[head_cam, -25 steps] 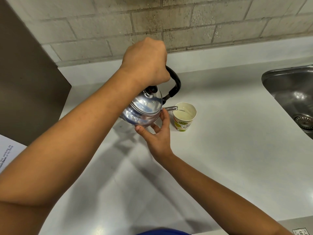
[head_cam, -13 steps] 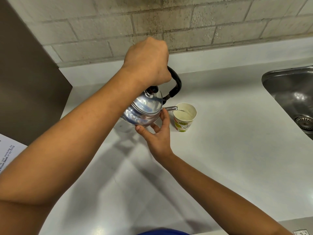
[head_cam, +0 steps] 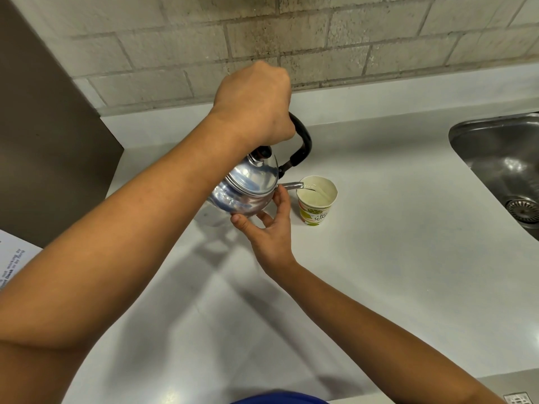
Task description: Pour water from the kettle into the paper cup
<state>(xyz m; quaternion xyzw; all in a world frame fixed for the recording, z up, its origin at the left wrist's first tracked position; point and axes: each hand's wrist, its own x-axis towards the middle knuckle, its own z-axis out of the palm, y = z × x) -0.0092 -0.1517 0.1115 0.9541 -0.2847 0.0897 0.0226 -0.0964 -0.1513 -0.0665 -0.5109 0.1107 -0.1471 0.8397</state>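
A shiny metal kettle (head_cam: 248, 191) with a black handle hangs tilted to the right above the white counter. My left hand (head_cam: 256, 106) is closed around the top of the handle. My right hand (head_cam: 271, 228) cups the kettle's lower right side with fingers spread, touching the body just below the spout. The spout tip sits over the rim of a paper cup (head_cam: 316, 209) with green and orange print. A thin stream of water runs from the spout into the cup, which holds water well up its inside.
A steel sink (head_cam: 501, 158) with a drain lies at the right edge. A brown panel (head_cam: 43, 141) stands at the left, with a printed sheet (head_cam: 11, 263) below it. A brick wall (head_cam: 350, 39) backs the white counter (head_cam: 393, 258).
Both hands and the kettle hold almost the same pose. Water keeps running into the cup.
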